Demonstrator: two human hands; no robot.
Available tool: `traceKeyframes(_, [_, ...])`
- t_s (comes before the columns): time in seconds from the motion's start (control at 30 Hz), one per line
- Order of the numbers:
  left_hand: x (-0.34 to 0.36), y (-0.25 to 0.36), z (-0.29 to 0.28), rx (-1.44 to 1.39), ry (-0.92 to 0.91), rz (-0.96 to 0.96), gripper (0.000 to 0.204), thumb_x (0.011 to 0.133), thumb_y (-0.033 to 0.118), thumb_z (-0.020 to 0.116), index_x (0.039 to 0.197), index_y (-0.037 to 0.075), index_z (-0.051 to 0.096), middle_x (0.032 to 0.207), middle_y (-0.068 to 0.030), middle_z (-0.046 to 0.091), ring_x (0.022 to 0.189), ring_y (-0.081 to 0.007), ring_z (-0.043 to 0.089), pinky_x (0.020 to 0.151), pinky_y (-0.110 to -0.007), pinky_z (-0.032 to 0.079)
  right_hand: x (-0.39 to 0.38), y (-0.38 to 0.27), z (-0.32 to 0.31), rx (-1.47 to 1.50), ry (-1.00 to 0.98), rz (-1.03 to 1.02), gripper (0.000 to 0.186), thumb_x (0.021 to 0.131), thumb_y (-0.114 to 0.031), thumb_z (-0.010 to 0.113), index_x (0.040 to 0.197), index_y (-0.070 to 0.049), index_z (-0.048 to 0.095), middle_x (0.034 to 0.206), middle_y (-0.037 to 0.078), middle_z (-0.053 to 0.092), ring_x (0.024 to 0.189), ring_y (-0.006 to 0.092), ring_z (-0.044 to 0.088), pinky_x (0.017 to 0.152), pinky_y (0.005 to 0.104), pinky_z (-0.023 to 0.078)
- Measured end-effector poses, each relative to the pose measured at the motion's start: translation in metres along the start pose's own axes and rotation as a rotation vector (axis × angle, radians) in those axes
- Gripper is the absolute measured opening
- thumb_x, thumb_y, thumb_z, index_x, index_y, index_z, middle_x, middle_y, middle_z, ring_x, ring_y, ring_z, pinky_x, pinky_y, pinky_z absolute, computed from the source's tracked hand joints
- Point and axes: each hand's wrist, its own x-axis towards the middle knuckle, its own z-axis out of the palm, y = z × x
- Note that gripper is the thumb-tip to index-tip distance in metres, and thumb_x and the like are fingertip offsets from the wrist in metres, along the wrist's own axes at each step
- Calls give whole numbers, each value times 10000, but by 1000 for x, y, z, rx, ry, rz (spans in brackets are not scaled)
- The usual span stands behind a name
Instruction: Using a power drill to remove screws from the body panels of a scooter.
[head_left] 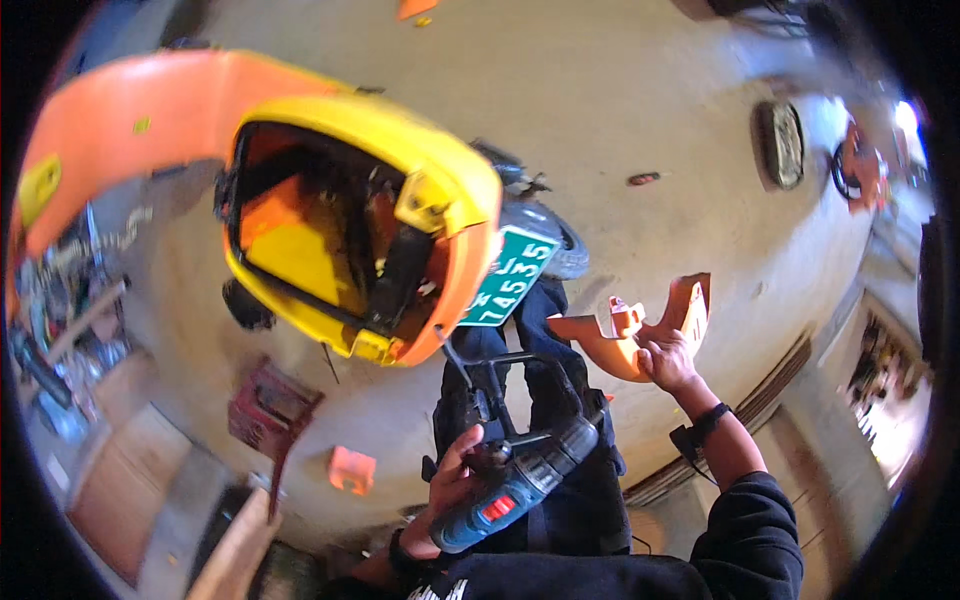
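My left hand (452,488) is closed on a blue and black cordless drill (520,492) with a red switch, held over my lap. Its chuck points up to the right; the grip itself is mostly hidden. Out to the right, my right hand (668,362) grips a curved orange plastic panel (620,352) by its lower edge. A black tubular metal frame (515,362) shows between my legs, just beyond the drill. Ahead on the left stands an orange and yellow scooter body (400,130) with its seat opening uncovered and a green licence plate (512,275) at its tail.
A dark red stool (262,410) and a small orange plastic piece (352,469) are on the floor at left. A red-handled screwdriver (643,179) lies farther off, with a dark oblong tray-like object (783,145) beyond it. Mixed clutter (85,360) lines the left side.
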Motion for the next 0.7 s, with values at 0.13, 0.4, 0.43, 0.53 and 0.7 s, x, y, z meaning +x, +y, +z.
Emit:
traceKeyframes(0.13, [55,3,52,-628,-90,-487,690,874,618,530,1309,82,552,1142,-157,638,993,-278,643,871,-438,521,-74,39,35,-241,-67,445,242,902,-227,534,754,-68,642,688,146,645,687,342,641,749,459,467])
traceKeyframes(0.4, [58,-4,37,-3602,-552,-1118,943,731,292,765,1464,-43,275,1097,-108,585,924,-236,593,909,-366,477,-231,58,139,138,26,903,320,1006,-257,361,895,-38,567,877,224,644,856,421,616,791,508,463])
traceKeyframes(0.43, [65,-7,44,-3591,-489,-1122,1015,722,295,765,1486,-76,210,1134,-129,573,945,-243,589,934,-369,467,-251,50,152,237,103,961,353,1020,-273,338,931,-23,571,911,241,644,893,431,612,807,518,462])
traceKeyframes(0.53, [70,-7,47,-3715,-492,-992,840,764,243,727,1441,-2,294,1166,-103,529,1026,-225,535,934,-367,444,-309,21,209,347,321,1085,400,1051,-290,318,1035,20,570,996,288,633,977,473,590,865,535,455])
traceKeyframes(0.7, [80,3,54,-3608,-347,-869,611,782,179,686,1328,15,466,1113,-76,553,996,-218,548,915,-364,451,-358,-54,258,598,402,1189,321,1024,-198,424,1219,22,555,1154,272,613,1142,409,569,963,436,459])
